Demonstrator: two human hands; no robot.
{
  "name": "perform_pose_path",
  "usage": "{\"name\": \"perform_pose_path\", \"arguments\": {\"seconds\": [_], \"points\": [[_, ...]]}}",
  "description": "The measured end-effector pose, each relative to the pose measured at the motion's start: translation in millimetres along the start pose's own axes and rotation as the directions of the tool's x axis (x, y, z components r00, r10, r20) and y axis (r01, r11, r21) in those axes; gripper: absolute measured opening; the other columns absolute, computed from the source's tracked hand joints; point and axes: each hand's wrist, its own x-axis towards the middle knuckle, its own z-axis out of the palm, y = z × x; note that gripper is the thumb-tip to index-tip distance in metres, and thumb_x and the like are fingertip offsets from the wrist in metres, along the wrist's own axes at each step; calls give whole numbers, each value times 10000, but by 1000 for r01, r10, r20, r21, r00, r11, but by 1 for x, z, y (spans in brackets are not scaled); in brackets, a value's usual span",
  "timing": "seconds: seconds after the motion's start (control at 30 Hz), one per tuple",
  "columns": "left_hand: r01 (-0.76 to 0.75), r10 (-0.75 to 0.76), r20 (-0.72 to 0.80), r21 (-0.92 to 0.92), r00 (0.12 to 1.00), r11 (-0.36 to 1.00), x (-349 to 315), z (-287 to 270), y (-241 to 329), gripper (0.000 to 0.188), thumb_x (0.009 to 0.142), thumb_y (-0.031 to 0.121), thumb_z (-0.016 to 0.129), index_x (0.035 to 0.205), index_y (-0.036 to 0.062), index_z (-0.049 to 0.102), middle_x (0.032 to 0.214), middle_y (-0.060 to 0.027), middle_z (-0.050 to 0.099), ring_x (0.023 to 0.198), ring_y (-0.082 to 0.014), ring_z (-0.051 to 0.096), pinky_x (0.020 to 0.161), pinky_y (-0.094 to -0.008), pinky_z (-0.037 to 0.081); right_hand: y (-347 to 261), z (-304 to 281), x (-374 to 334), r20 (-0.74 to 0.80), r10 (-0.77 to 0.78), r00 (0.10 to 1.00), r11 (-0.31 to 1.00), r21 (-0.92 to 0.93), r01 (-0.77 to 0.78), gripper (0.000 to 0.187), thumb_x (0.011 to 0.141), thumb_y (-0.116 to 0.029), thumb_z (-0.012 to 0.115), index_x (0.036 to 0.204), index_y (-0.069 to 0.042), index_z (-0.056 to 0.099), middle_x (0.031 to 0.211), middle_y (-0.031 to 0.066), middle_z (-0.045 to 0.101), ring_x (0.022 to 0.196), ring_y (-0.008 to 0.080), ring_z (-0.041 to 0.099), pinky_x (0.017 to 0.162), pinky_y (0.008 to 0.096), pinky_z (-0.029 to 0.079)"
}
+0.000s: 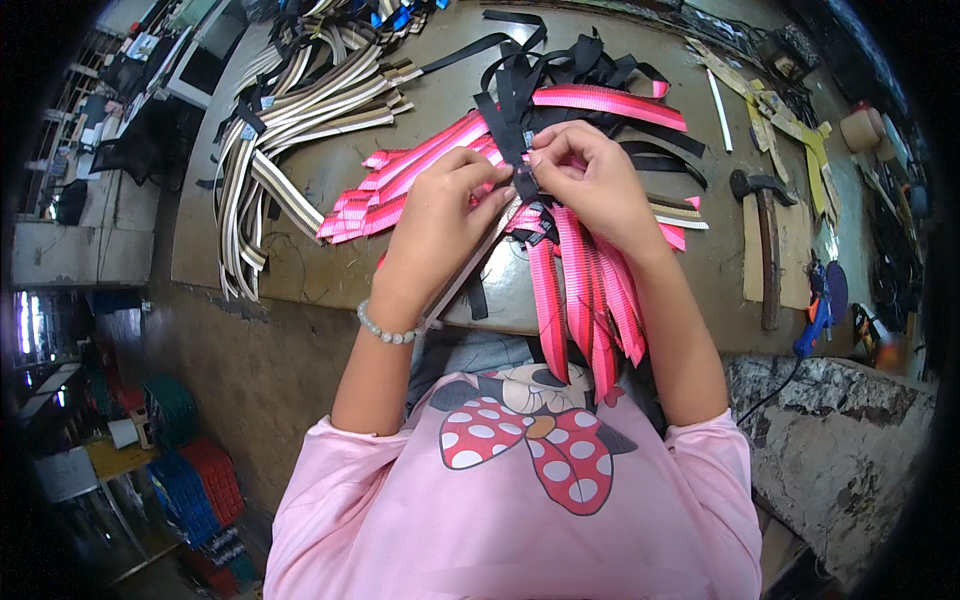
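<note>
Both hands meet over the table's near edge, fingertips pinched close together at a short black strap (525, 182). My left hand (447, 215) is closed, thumb and fingers pressed at the strap's left side. My right hand (588, 178) pinches from the right, its fingers curled. A narrow tan-grey strap (478, 258) runs from between the hands down toward my lap. Beneath and around them lie pink webbing straps (400, 190), with more pink straps (580, 290) hanging over the edge. A tangle of black straps (560, 70) lies behind. The fingers hide the exact join.
Striped beige-and-brown straps (290, 110) are heaped at the left of the table (320, 275). On the right lie a hammer (768, 240) on a piece of cardboard, a white stick (719, 110), yellow strips (815, 160) and a blue corded tool (820, 310).
</note>
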Motion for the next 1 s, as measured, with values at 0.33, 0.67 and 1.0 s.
{"name": "perform_pose_path", "arguments": {"seconds": [0.33, 0.67, 1.0], "points": [[-178, 182, -61, 71, 981, 981, -6, 17, -17, 143, 893, 27, 620, 983, -43, 534, 951, -169, 552, 823, -323, 575, 735, -366, 482, -5, -4, -1, 149, -10, 989, 986, -162, 35, 108, 801, -19, 685, 742, 48, 625, 1067, 105, 597, 903, 116, 618, 796, 246, 521], [414, -318, -331, 280, 889, 866, -5, -19, -14, 197, 974, 147, 494, 1011, -38, 550, 1008, -231, 555, 912, -402, 566, 797, -454, 462, -6, -8, 2, 153, 112, 982, 993, 12, -115, 115, 865, -43, 661, 803, 38, 607, 1110, 99, 596, 917, 100, 591, 817, 235, 501], [29, 5, -220, 148, 975, 989, -35, 31, 20, 151, 854, 86, 691, 964, -7, 647, 918, -139, 632, 772, -282, 634, 684, -351, 501, -5, -17, 3, 295, 4, 955, 1000, 26, -12, 130, 855, -31, 659, 760, 11, 580, 1163, 133, 574, 1001, 171, 602, 899, 282, 484]]}}
